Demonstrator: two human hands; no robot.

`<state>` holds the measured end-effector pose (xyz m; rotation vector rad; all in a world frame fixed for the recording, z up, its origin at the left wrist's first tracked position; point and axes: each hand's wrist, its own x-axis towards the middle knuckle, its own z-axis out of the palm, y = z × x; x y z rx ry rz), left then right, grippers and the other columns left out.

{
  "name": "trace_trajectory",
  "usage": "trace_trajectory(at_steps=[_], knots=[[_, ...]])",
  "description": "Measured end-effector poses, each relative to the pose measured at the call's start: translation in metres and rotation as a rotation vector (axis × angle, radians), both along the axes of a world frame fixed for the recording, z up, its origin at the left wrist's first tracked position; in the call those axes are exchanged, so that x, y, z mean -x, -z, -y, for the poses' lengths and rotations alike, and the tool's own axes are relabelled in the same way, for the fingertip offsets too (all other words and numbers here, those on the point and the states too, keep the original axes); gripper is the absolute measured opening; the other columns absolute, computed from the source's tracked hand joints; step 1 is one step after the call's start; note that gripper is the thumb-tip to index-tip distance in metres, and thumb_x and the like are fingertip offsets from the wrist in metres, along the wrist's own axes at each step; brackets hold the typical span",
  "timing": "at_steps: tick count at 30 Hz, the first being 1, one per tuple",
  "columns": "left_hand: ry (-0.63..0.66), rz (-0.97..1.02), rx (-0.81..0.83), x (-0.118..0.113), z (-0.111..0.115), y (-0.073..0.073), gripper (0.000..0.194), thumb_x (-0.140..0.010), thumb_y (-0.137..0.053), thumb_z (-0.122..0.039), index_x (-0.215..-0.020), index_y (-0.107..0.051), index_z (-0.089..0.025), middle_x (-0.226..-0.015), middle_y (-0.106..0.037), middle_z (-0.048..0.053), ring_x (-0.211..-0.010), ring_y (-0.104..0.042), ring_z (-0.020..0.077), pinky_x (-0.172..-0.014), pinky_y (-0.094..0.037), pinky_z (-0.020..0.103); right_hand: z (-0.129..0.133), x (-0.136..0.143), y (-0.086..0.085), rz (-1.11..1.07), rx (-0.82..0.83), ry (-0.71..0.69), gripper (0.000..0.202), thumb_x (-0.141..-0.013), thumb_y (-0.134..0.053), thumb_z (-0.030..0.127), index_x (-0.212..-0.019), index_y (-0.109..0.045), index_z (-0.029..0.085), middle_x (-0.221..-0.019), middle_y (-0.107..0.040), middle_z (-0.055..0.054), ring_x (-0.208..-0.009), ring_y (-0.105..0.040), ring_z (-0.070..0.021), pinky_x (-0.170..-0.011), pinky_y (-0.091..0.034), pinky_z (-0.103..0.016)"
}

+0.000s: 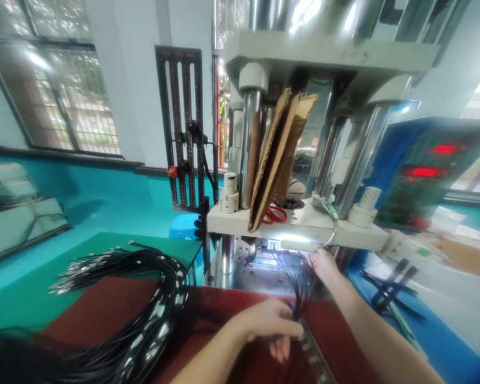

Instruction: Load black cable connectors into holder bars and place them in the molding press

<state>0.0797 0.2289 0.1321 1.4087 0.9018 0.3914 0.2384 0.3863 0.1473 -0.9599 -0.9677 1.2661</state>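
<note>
My left hand (pixel 269 324) is in the lower middle, over the dark red table. Its fingers curl around a bundle of thin black cables (pixel 298 298), which fan out forward into the press. My right hand (pixel 323 265) reaches in under the press's white plate (pixel 232 223), beside the lit lower bed (pixel 264 256). Its fingers are bent together near the cables' right side; what they hold is too blurred to make out. A metal strip with notches (pixel 314 349) lies beside my left hand, running towards the bottom edge.
Folded cardboard (pixel 278 160) and red-handled scissors (pixel 275 215) rest on the white plate. A thick bundle of black cables with connectors (pixel 164 304) lies on the left. A blue control box (pixel 400 154) with red displays stands right, above black-handled tools (pixel 394 288).
</note>
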Motion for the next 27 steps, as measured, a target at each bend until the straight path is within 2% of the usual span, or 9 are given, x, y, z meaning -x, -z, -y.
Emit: trace_trajectory(at_steps=[1, 3, 7, 10, 13, 15, 19, 22, 27], knots=[[0.127, 0.178, 0.156, -0.004, 0.003, -0.004, 0.035, -0.069, -0.056, -0.046, -0.084, -0.050, -0.015, -0.062, -0.061, 0.005, -0.066, -0.060, 0.0211, -0.064, -0.044, 0.036, 0.012, -0.004, 0.005, -0.017, 0.030, -0.001, 0.021, -0.084, -0.052, 0.030, -0.071, -0.053, 0.013, -0.049, -0.048, 0.007, -0.033, -0.038, -0.0041, -0.030, -0.029, -0.015], [0.194, 0.475, 0.339, -0.017, 0.011, -0.006, 0.045, -0.066, -0.059, -0.048, -0.094, -0.048, -0.014, -0.067, -0.063, 0.007, -0.065, -0.061, 0.0211, -0.065, -0.044, 0.037, 0.038, -0.010, 0.011, -0.054, 0.065, -0.008, 0.017, -0.076, -0.058, 0.029, -0.067, -0.052, 0.015, -0.045, -0.049, 0.007, -0.032, -0.041, -0.0065, -0.029, -0.029, -0.017], [-0.150, 0.782, 0.470, -0.050, 0.027, 0.003, 0.051, -0.069, -0.059, -0.040, -0.110, -0.043, -0.015, -0.085, -0.065, 0.010, -0.073, -0.063, 0.0200, -0.070, -0.043, 0.034, 0.091, -0.017, 0.011, -0.119, 0.054, -0.020, 0.017, -0.066, -0.063, 0.032, -0.073, -0.055, 0.018, -0.054, -0.058, 0.004, -0.041, -0.052, -0.0121, -0.035, -0.038, -0.021], [-0.208, 0.736, 0.497, -0.065, 0.035, 0.008, 0.042, -0.072, -0.057, -0.037, -0.105, -0.049, -0.013, -0.072, -0.061, 0.005, -0.056, -0.058, 0.0147, -0.056, -0.040, 0.027, 0.115, -0.024, 0.006, -0.146, 0.023, 0.018, 0.020, -0.063, -0.066, 0.034, -0.073, -0.055, 0.019, -0.053, -0.057, 0.005, -0.040, -0.050, -0.0110, -0.034, -0.035, -0.019], [-0.232, 0.659, 0.519, -0.071, 0.046, 0.005, 0.027, -0.074, -0.057, -0.036, -0.085, -0.053, -0.012, -0.050, -0.042, -0.005, -0.037, -0.035, 0.0040, -0.042, -0.022, 0.019, 0.123, -0.038, 0.006, -0.166, 0.007, 0.085, 0.022, -0.060, -0.068, 0.033, -0.071, -0.057, 0.018, -0.050, -0.056, 0.005, -0.037, -0.046, -0.0084, -0.032, -0.031, -0.018], [-0.197, 0.580, 0.510, -0.073, 0.058, 0.002, 0.026, -0.072, -0.058, -0.037, -0.077, -0.053, -0.012, -0.046, -0.035, -0.008, -0.035, -0.027, 0.0028, -0.040, -0.015, 0.019, 0.123, -0.053, 0.007, -0.182, 0.023, 0.125, 0.023, -0.060, -0.068, 0.033, -0.071, -0.057, 0.017, -0.048, -0.056, 0.004, -0.035, -0.046, -0.0087, -0.031, -0.031, -0.018], [0.033, 0.413, 0.298, -0.078, 0.089, 0.001, 0.032, -0.064, -0.067, -0.037, -0.071, -0.061, -0.007, -0.051, -0.045, -0.002, -0.043, -0.037, 0.0038, -0.045, -0.020, 0.021, 0.123, -0.096, 0.012, -0.222, 0.032, 0.196, 0.022, -0.060, -0.068, 0.033, -0.068, -0.054, 0.018, -0.050, -0.060, 0.002, -0.039, -0.049, -0.0091, -0.035, -0.037, -0.018], [0.007, 0.409, 0.307, -0.079, 0.100, 0.002, 0.033, -0.066, -0.065, -0.039, -0.073, -0.062, -0.006, -0.051, -0.046, -0.001, -0.043, -0.037, 0.0037, -0.043, -0.018, 0.020, 0.132, -0.132, 0.019, -0.193, 0.017, 0.231, 0.020, -0.063, -0.068, 0.032, -0.071, -0.056, 0.017, -0.052, -0.061, 0.001, -0.041, -0.051, -0.0089, -0.036, -0.038, -0.017], [-0.040, 0.466, 0.447, -0.079, 0.096, 0.001, 0.031, -0.071, -0.059, -0.038, -0.077, -0.059, -0.008, -0.045, -0.041, -0.004, -0.034, -0.030, 0.0030, -0.038, -0.011, 0.021, 0.164, -0.178, 0.040, -0.082, 0.097, 0.302, 0.026, -0.059, -0.073, 0.032, -0.074, -0.060, 0.016, -0.048, -0.061, -0.001, -0.038, -0.053, -0.0116, -0.033, -0.039, -0.018]])
